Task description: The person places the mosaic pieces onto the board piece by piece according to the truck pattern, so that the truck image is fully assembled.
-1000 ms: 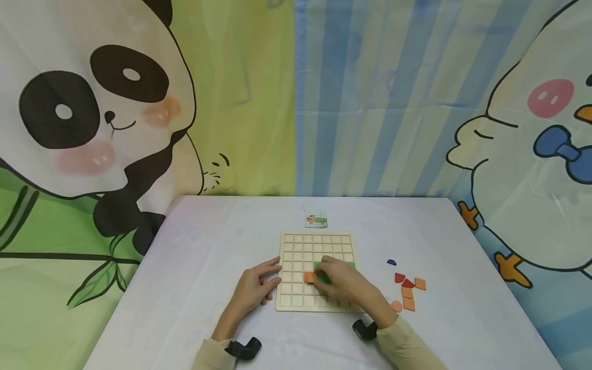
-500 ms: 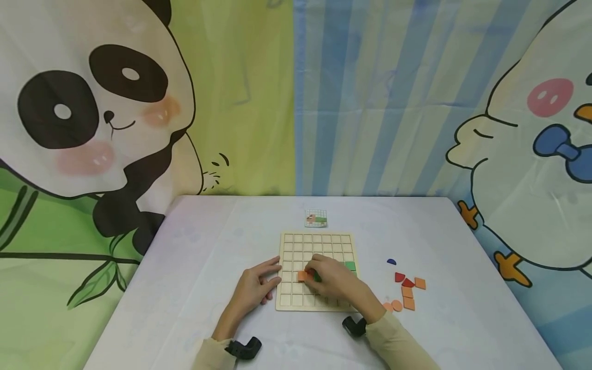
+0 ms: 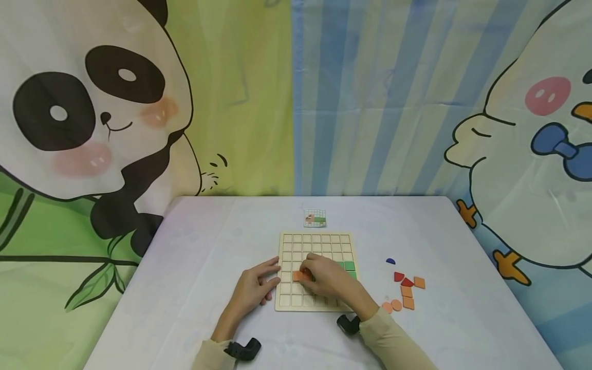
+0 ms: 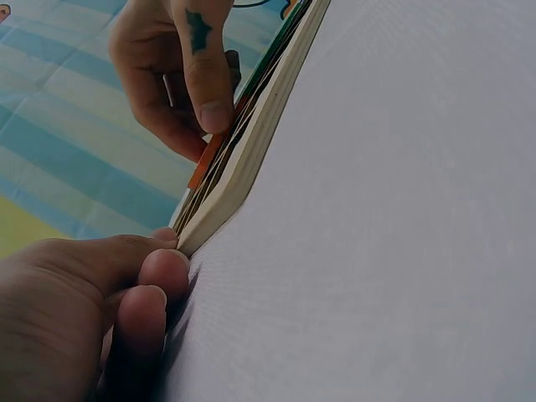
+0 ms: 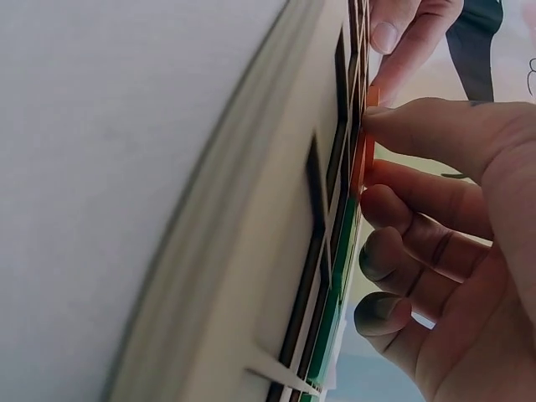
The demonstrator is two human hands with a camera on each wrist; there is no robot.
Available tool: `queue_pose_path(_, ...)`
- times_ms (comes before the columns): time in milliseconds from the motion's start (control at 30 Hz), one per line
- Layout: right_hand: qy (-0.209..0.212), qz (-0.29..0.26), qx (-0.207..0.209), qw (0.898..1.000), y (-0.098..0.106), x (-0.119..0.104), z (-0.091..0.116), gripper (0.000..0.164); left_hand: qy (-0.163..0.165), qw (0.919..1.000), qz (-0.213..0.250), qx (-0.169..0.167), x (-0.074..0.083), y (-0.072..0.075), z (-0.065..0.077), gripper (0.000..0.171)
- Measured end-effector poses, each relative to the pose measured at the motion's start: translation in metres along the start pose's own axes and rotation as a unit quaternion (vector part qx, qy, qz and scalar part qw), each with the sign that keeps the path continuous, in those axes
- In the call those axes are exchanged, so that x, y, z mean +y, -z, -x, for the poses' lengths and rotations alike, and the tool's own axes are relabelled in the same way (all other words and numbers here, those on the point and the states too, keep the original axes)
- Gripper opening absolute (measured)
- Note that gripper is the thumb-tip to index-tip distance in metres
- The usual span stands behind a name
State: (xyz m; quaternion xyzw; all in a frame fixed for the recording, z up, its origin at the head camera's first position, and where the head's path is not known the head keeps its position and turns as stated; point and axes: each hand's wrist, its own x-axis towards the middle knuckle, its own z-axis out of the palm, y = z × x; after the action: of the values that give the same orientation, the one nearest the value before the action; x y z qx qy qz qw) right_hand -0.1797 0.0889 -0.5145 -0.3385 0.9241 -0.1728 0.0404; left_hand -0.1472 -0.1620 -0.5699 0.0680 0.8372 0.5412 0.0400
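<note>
A wooden grid board (image 3: 317,309) lies on the table, with green square tiles (image 3: 350,266) on its right part. My right hand (image 3: 329,277) is over the board's middle, its thumb and index finger pinching an orange square tile (image 3: 296,276) at the grid. Orange shows on both sides of the thumb in the right wrist view; whether it is one tile or two I cannot tell. My left hand (image 3: 253,288) rests at the board's left edge, thumb and index fingertips touching it. In the left wrist view the board's corner (image 4: 201,234) meets these fingertips.
Right of the board lie a blue half-circle (image 3: 390,261), two red pieces (image 3: 399,276), several orange squares (image 3: 419,282) and orange round pieces (image 3: 396,305). A small picture card (image 3: 315,218) lies behind the board. Printed curtains hang beyond the white table (image 3: 222,236).
My right hand has moved left across the board, and the orange tile has shifted left with it. Green tiles on the right are more exposed. My left hand stays at the board's edge.
</note>
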Motion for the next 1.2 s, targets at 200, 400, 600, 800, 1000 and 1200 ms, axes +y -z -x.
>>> queue_pose_path(200,0.002,-0.004,0.005,1.0,-0.001,-0.001,-0.001,0.024,0.0,1.0,0.0,0.002,0.001,0.0,0.0,0.037)
queue_pose_path(400,-0.006,-0.007,-0.001,1.0,-0.002,-0.003,-0.002,0.026,0.001,1.0,-0.003,0.001,0.001,0.0,0.001,0.037)
queue_pose_path(600,0.005,-0.006,0.009,1.0,-0.001,0.002,0.002,0.022,-0.006,1.0,-0.006,0.004,0.0,0.0,0.0,0.037)
queue_pose_path(800,0.004,-0.014,0.026,1.0,0.011,0.011,0.019,0.02,0.001,0.9999,-0.011,0.009,0.0,-0.002,-0.001,0.037)
queue_pose_path(1000,-0.045,-0.02,0.029,0.998,0.022,0.02,0.041,0.022,0.003,0.9998,-0.012,0.014,0.001,-0.003,-0.002,0.037)
queue_pose_path(1200,-0.087,-0.02,0.042,0.995,0.03,0.032,0.062,0.022,0.009,0.9997,-0.006,0.022,0.003,-0.004,-0.003,0.036)
